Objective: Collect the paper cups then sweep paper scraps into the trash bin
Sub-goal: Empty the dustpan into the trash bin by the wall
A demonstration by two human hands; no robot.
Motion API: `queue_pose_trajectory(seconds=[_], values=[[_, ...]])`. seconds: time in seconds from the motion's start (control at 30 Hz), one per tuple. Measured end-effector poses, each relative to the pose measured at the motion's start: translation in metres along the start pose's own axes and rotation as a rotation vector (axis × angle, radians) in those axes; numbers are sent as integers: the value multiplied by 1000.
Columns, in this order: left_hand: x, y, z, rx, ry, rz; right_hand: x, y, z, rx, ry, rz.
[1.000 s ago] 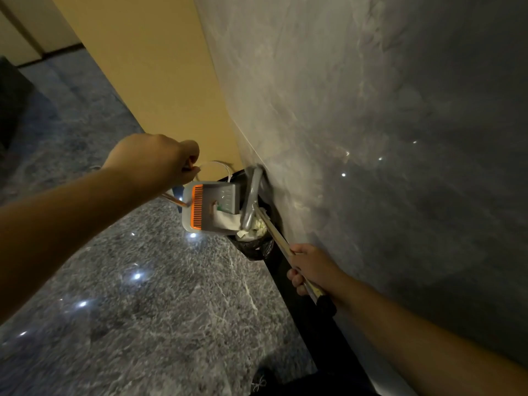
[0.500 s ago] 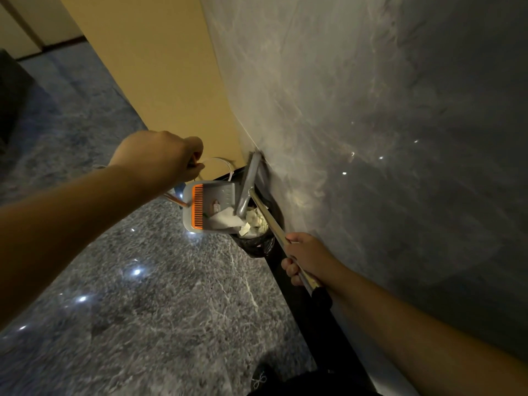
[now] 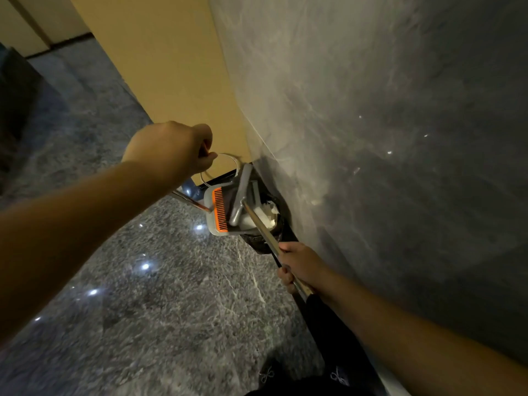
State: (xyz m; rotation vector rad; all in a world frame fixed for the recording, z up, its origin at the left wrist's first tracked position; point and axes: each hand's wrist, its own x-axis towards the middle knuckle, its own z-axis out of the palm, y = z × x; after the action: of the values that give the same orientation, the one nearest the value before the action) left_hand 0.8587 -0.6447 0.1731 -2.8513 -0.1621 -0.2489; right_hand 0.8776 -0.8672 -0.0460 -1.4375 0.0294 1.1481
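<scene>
My left hand (image 3: 171, 150) grips the top of the dustpan's long handle (image 3: 190, 200). The grey dustpan (image 3: 217, 224), with its orange comb teeth, is tipped over the black-lined trash bin (image 3: 261, 241) that stands against the wall. My right hand (image 3: 300, 265) grips the broom's wooden handle (image 3: 261, 228). The grey broom head (image 3: 243, 195) lies inside the dustpan above the bin. White paper scraps (image 3: 267, 214) show in the bin mouth. No paper cup can be made out.
A grey marble wall (image 3: 371, 138) runs close on the right, and a yellow wall (image 3: 165, 67) stands behind the bin. A black baseboard (image 3: 323, 312) lines the floor edge. The polished grey stone floor (image 3: 143, 281) spreads to the left. Dark furniture (image 3: 14, 110) sits far left.
The broom head has swung from beside the dustpan up into it, and my right hand has moved slightly up the wall side. The dustpan stays tipped over the bin.
</scene>
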Motion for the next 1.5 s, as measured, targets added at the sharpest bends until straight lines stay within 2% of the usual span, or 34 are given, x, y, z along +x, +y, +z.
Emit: queue_pose_trajectory(seconds=[0.13,0.3,0.5,1.13,1.5], values=[[-6,-8,0,-18,9,-26,5,7,-14,-56,73,-6],[-15,-20,1,10,25,-47,15,11,-30,1,109,52],[-24,-35,-6,19,49,-49,19,19,-37,-82,146,54],[-56,-51,2,-84,155,-182,-13,-19,-10,67,42,1],[-76,-59,6,-130,92,-255,-20,-26,14,81,34,-50]])
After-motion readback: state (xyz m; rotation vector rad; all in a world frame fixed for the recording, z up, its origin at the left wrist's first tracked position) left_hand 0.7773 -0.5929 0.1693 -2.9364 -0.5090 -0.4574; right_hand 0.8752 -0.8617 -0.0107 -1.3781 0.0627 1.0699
